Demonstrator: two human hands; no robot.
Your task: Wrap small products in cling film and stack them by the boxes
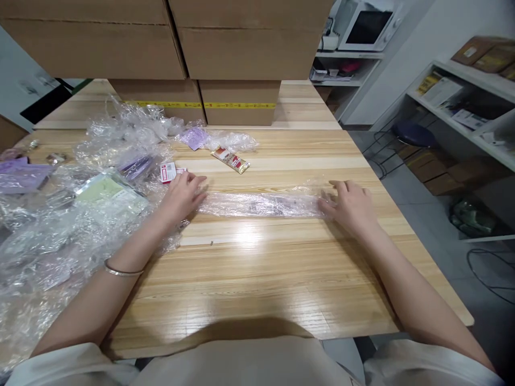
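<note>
A long strip of clear plastic wrap [261, 204] lies flat across the wooden table [257, 268]. My left hand [183, 195] rests on its left end, fingers stretched out and pressed on the film. My right hand [349, 205] lies on its right end, fingers curled lightly over the plastic. A thin bracelet [120, 271] circles my left wrist. Behind the strip lie a small red and white packet [231, 160] and a small red-printed label [169, 172].
A heap of crumpled clear plastic [60, 225] with purple and green packets covers the table's left side. Stacked cardboard boxes [237, 64] stand at the back. Shelves [462, 102], a stool [412, 134] and a microwave [368, 27] are at the right.
</note>
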